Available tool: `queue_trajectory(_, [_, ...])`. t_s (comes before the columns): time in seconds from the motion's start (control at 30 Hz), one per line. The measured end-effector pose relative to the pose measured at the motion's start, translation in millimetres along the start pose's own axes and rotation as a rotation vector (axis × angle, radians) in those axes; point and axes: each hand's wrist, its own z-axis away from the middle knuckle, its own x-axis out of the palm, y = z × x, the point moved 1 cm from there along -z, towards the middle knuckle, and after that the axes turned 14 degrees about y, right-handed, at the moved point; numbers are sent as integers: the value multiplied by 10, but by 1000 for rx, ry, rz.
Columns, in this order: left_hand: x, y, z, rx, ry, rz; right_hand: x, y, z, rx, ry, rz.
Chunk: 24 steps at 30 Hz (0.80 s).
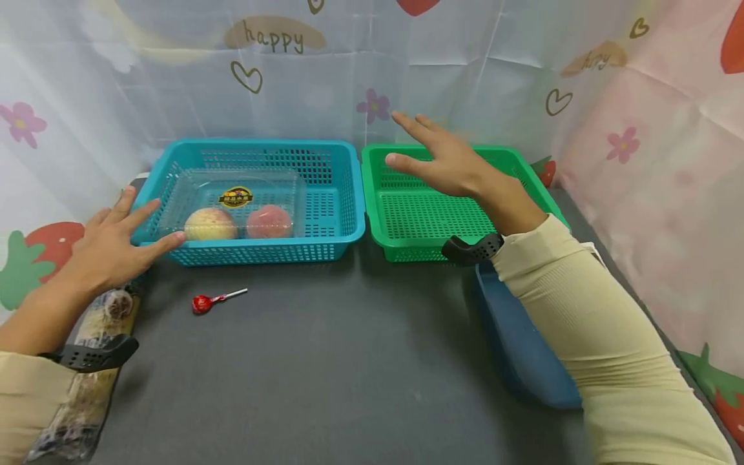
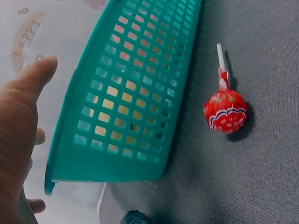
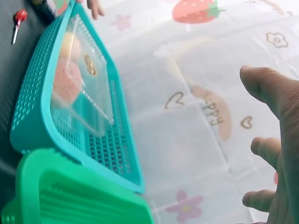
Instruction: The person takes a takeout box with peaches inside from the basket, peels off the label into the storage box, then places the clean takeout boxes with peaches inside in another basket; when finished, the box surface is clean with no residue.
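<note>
- At the teal basket (image 1: 343, 194), your left hand (image 1: 110, 245) rests, fingers spread, holding nothing.
- Over the green basket (image 1: 407, 219), your right hand (image 1: 447, 161) hovers, fingers straight, empty.

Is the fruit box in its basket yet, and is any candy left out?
The clear fruit box already sits in the blue basket. Nothing is in hand: the left hand rests at that basket's corner, and the right hand hovers open over the green basket. The lollipop is left on the table.
</note>
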Motion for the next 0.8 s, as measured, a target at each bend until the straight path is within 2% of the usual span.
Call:
queue_trajectory(0.23, [63, -55, -54, 5, -61, 44, 278, -84, -227, -54, -22, -78])
queue_trajectory(0.4, [98, -124, -63, 0, -84, 45, 523, -189, -389, -59, -73, -129])
queue_trajectory(0.8, [163, -146, -114, -32, -80, 10, 1034, -306, -589, 64, -188, -158])
